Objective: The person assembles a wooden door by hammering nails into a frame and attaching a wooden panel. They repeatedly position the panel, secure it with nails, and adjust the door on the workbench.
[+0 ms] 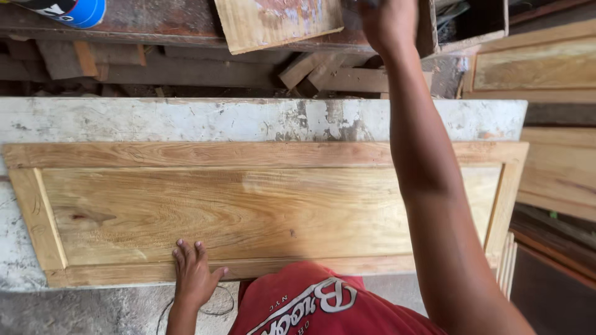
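Observation:
A framed wooden door panel (248, 205) of light yellow wood lies flat on a white, worn workbench (186, 118). My left hand (194, 273) rests flat on the panel's near rail, fingers spread, holding nothing. My right arm stretches across the panel's right part toward the far shelf. My right hand (388, 22) is at the top edge of the view, next to a loose wooden board (276, 22). Its fingers are cut off by the frame, so its grip is unclear.
Beyond the bench lies a heap of dark timber offcuts (186, 68). A blue and white can (74, 11) sits at the top left. More framed panels (540, 62) are stacked at the right. My red shirt (310, 304) shows below.

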